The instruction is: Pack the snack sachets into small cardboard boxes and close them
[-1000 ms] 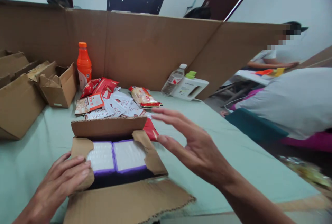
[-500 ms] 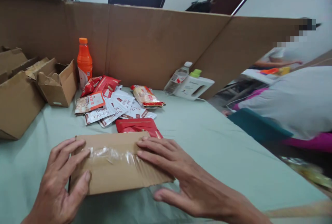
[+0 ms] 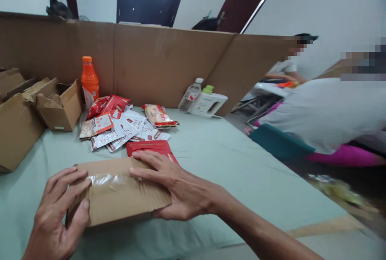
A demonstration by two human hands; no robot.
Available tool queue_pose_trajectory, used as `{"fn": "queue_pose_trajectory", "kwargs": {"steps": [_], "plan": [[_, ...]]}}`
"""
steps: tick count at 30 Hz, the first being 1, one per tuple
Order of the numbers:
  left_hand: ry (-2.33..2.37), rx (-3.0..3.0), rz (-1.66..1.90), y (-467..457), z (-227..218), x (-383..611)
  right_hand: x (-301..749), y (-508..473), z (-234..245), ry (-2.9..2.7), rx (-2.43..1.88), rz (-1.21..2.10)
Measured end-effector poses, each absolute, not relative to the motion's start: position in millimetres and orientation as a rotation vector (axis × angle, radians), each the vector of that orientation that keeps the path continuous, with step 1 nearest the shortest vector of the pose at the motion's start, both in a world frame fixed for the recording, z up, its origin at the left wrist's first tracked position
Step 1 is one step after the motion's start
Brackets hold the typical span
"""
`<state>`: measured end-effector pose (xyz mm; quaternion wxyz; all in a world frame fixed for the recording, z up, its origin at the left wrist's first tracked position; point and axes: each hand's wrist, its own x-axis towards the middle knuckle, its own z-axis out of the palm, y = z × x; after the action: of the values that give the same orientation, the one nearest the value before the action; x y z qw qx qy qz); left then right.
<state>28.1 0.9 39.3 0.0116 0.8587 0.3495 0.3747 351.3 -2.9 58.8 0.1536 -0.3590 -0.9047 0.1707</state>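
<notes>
A closed cardboard box [image 3: 120, 195] with clear tape [image 3: 105, 179] along its top lies before me on the green cloth. My left hand [image 3: 60, 207] grips its left end, fingers on the top and thumb on the near side. Across the right end, my right hand [image 3: 169, 185] has its fingers on the top and its thumb low at the near edge. Just behind the box is a red packet [image 3: 150, 146], partly hidden. Beyond it lie several white sachets [image 3: 129, 127], an orange-and-white packet [image 3: 96, 125] and red packets [image 3: 117, 105].
Open cardboard boxes [image 3: 60, 109] stand at the left. An orange bottle [image 3: 89, 81], a bagged food packet [image 3: 159, 116], a clear bottle [image 3: 190, 96] and a white jug [image 3: 208, 104] stand along the cardboard wall [image 3: 163, 63]. Another person in a white shirt [image 3: 331, 111] sits at the right.
My right hand has shifted inward over the box's right end, its thumb now against the near edge. The view has turned slightly, so everything sits further left.
</notes>
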Motion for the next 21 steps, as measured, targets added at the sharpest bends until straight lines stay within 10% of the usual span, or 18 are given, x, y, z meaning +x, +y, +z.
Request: {"fn": "queue_pose_trajectory", "kwargs": {"steps": [21], "plan": [[0.673,2.893,0.732,0,-11,131,570,-180,27,-1.773,-1.918,-0.224]]}}
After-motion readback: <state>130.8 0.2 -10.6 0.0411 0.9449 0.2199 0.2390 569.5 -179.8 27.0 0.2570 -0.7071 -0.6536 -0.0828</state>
